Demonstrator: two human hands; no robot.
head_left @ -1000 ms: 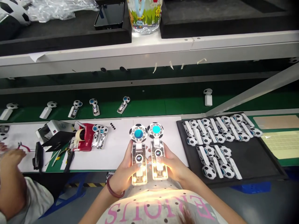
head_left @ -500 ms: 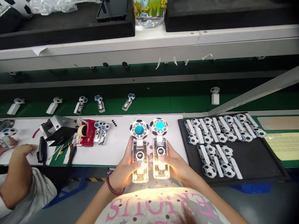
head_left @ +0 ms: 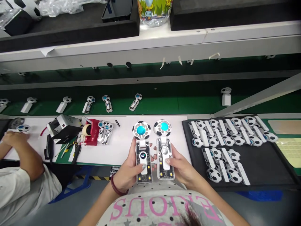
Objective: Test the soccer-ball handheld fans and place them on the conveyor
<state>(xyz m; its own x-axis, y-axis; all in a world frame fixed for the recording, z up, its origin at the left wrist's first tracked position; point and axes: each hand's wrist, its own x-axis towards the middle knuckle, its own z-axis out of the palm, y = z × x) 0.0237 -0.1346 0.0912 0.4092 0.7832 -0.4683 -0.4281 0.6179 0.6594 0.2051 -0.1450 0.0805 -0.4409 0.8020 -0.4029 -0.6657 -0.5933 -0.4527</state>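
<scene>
My left hand point(head_left: 131, 168) is closed around a handheld fan point(head_left: 144, 161) with a clear body and a round football-patterned head with a blue centre. Its small round display is lit and reads 100, and my thumb lies on the white strip below. A matching handheld fan point(head_left: 165, 157) is gripped by my right hand point(head_left: 180, 164), thumb on its white strip; its display is dark. Both fans are held upright side by side, heads away from me, with a narrow gap between. The fingers behind the bodies are partly hidden.
On the right, a black tray point(head_left: 258, 163) holds several football-headed fans in rows. To the left are a red tape dispenser point(head_left: 94, 133), a black-and-grey box point(head_left: 62, 127) and hand tools. A co-worker's arm point(head_left: 29, 157) rests at far left. A shelf point(head_left: 113, 51) crosses above the bench.
The bright lights on both fan bodies have gone out, and the right fan's display has gone dark. The co-worker's hands have come together. My view has shifted slightly left.
</scene>
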